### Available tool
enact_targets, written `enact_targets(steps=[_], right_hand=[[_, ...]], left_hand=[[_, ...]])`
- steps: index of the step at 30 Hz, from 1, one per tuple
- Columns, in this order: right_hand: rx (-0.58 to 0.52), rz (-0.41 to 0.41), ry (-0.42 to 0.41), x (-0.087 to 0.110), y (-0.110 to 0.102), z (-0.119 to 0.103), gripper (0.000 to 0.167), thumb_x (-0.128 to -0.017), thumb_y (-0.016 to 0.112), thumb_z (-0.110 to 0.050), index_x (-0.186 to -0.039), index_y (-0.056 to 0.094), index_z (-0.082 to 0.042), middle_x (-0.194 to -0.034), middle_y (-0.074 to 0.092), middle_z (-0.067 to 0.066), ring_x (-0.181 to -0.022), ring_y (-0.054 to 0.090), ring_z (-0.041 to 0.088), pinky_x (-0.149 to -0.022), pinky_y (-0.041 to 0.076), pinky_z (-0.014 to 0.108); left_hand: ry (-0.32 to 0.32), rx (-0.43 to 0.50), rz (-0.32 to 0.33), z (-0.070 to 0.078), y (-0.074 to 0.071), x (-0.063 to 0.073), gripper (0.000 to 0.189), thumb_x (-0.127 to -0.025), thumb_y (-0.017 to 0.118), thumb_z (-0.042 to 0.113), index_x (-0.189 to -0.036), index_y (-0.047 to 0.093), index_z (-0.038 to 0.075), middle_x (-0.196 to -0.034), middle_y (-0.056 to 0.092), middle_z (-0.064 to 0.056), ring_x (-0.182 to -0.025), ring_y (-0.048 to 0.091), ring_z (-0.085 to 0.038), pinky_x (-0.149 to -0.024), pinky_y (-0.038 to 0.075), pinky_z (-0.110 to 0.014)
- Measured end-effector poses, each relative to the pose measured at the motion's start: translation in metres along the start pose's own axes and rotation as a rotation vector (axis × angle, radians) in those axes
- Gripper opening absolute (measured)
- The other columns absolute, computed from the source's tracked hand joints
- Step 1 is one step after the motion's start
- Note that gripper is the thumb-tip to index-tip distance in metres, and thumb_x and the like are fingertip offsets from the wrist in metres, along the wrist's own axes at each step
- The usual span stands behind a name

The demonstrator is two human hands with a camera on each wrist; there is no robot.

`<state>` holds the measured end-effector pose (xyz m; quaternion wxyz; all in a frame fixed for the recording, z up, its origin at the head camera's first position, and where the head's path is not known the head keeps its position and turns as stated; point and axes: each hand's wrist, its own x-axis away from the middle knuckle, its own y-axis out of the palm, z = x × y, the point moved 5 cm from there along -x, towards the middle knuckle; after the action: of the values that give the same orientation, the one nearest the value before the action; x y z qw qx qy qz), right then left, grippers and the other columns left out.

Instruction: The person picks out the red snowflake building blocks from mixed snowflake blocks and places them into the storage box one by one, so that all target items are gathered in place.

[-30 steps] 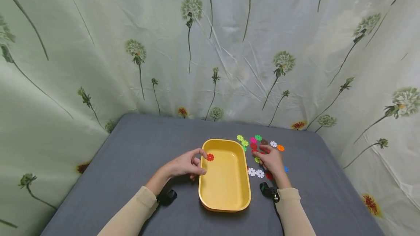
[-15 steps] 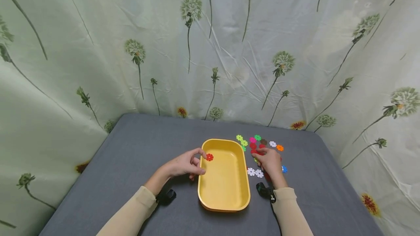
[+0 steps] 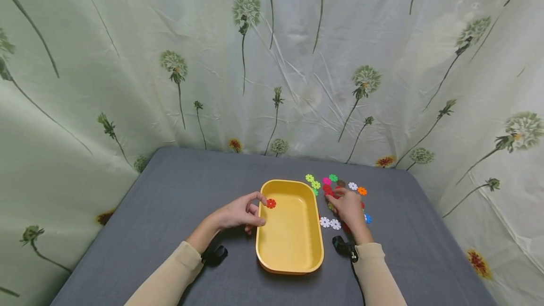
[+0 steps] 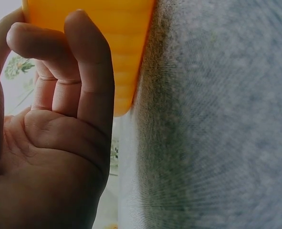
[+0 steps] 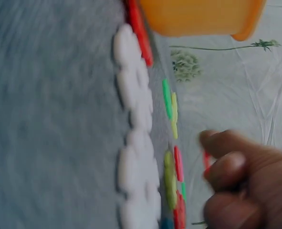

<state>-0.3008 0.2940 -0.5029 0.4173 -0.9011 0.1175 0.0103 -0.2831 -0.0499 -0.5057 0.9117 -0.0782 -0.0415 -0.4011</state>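
A yellow plastic tub (image 3: 291, 230) stands in the middle of the table. My left hand (image 3: 239, 211) holds its left rim, thumb and index finger bent over the edge; the left wrist view has the other fingers curled by the outer wall. A red snowflake disc (image 3: 271, 203) shows inside the tub by the index fingertip; whether the finger touches it, I cannot tell. To the right, my right hand (image 3: 349, 207) is over the scattered discs. A red disc (image 5: 206, 162) shows as a thin edge between its fingers in the right wrist view, pinched there, partly hidden and blurred.
Two white discs (image 3: 330, 223) lie just right of the tub. Yellow-green discs (image 3: 312, 181) are near its far right corner. Behind the right hand lie a green disc (image 3: 333, 177), a white one (image 3: 352, 186) and an orange one (image 3: 362, 191). A patterned curtain (image 3: 297, 60) hangs behind.
My right hand has come down a little to the left among the red discs, and its fingers have closed together. The left hand, tub and red disc inside look unmoved.
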Motion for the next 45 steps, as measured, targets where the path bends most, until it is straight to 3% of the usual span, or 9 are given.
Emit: enact_targets(steps=[7, 14, 19, 25, 34, 40, 45], right_hand=[[-0.115, 0.02, 0.052, 0.001, -0.014, -0.018, 0.045, -0.096, 0.078, -0.031, -0.127, 0.07, 0.001, -0.058, 0.059, 0.002, -0.045, 0.05, 0.014, -0.045, 0.04, 0.026], [-0.326, -0.027, 0.018, 0.007, -0.03, -0.046, 0.043, -0.097, 0.078, -0.03, -0.129, 0.068, -0.003, -0.056, 0.057, 0.006, -0.041, 0.043, 0.014, -0.042, 0.037, 0.026], [-0.395, -0.071, 0.004, 0.01, -0.038, -0.071, 0.045, -0.095, 0.081, -0.038, -0.128, 0.068, -0.011, -0.054, 0.056, 0.004, -0.039, 0.038, 0.014, -0.042, 0.034, 0.025], [-0.445, -0.13, -0.058, 0.012, -0.037, -0.106, 0.038, -0.096, 0.079, -0.035, -0.125, 0.069, -0.013, -0.05, 0.05, -0.002, -0.037, 0.035, 0.014, -0.041, 0.03, 0.024], [-0.521, -0.18, -0.084, 0.01, -0.012, -0.14, 0.034, -0.096, 0.08, -0.031, -0.124, 0.07, -0.013, -0.05, 0.05, -0.002, -0.037, 0.033, 0.015, -0.041, 0.029, 0.025], [-0.493, -0.289, -0.054, 0.016, 0.026, -0.131, 0.039, -0.096, 0.08, -0.032, -0.126, 0.07, -0.01, -0.05, 0.052, 0.0, -0.037, 0.035, 0.014, -0.041, 0.032, 0.025], [-0.429, -0.297, -0.041, 0.019, 0.043, -0.122, 0.037, -0.095, 0.081, -0.028, -0.123, 0.071, -0.007, -0.049, 0.05, 0.0, -0.038, 0.036, 0.013, -0.041, 0.031, 0.025]], left_hand=[[0.001, 0.01, -0.008, 0.001, 0.0, 0.0, 0.056, -0.094, 0.079, 0.012, -0.134, 0.041, -0.002, -0.068, 0.06, 0.003, -0.053, 0.055, -0.013, -0.061, 0.057, -0.03], [-0.004, 0.012, -0.008, 0.004, 0.001, 0.0, 0.059, -0.094, 0.079, 0.012, -0.136, 0.04, -0.003, -0.068, 0.06, 0.003, -0.054, 0.055, -0.013, -0.062, 0.057, -0.029], [-0.003, 0.017, -0.009, 0.005, 0.002, 0.0, 0.057, -0.095, 0.078, 0.012, -0.135, 0.04, -0.003, -0.068, 0.061, 0.004, -0.054, 0.055, -0.013, -0.062, 0.057, -0.029], [-0.001, 0.02, -0.008, 0.006, 0.001, 0.0, 0.058, -0.095, 0.078, 0.011, -0.135, 0.039, -0.003, -0.067, 0.061, 0.004, -0.054, 0.056, -0.013, -0.062, 0.057, -0.029], [-0.01, 0.018, 0.001, 0.005, -0.003, -0.001, 0.058, -0.095, 0.079, 0.013, -0.135, 0.04, -0.002, -0.068, 0.061, 0.002, -0.054, 0.056, -0.014, -0.062, 0.057, -0.029], [-0.024, 0.012, -0.005, 0.003, 0.0, -0.001, 0.056, -0.096, 0.076, 0.011, -0.136, 0.04, -0.003, -0.066, 0.061, 0.002, -0.054, 0.056, -0.013, -0.061, 0.056, -0.029], [-0.026, 0.006, -0.001, 0.002, 0.0, 0.001, 0.054, -0.096, 0.076, 0.01, -0.135, 0.041, -0.002, -0.066, 0.06, 0.002, -0.054, 0.056, -0.014, -0.061, 0.057, -0.03]])
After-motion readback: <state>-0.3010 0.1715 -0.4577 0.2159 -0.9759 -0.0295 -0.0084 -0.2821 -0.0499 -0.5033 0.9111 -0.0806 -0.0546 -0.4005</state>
